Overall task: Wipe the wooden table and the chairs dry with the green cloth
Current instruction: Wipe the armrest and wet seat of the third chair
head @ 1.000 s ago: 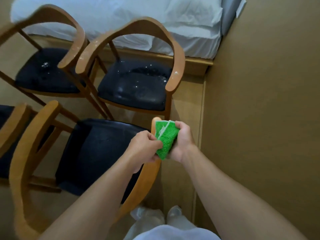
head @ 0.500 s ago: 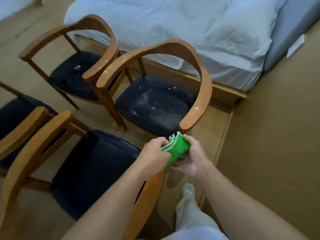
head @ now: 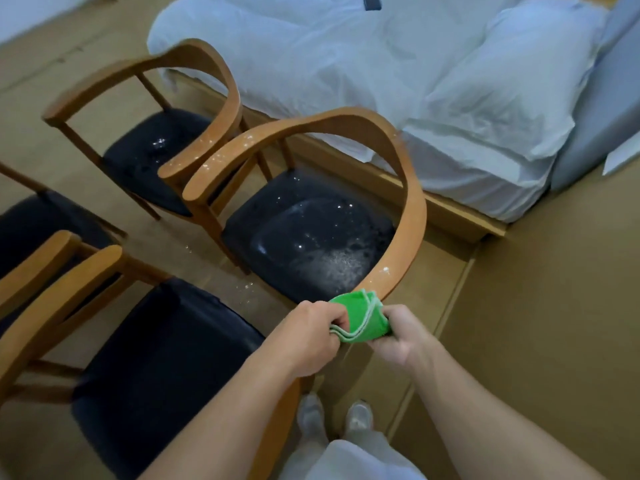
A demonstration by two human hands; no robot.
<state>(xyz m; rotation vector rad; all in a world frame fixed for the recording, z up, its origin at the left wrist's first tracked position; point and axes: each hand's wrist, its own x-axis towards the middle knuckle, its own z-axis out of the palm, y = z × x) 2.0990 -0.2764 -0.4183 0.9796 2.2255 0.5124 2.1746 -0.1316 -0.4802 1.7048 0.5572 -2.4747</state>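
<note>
- Both hands, left hand (head: 311, 336) and right hand (head: 398, 337), gripped the folded green cloth (head: 362, 318).
- Best to press it flat along the wet chair (head: 410, 216) at twelve o'clock, overlapping strokes.

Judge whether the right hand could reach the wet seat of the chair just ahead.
Probably yes: the right hand holds the green cloth beside the armrest, and nothing covers the wet seat.
</note>
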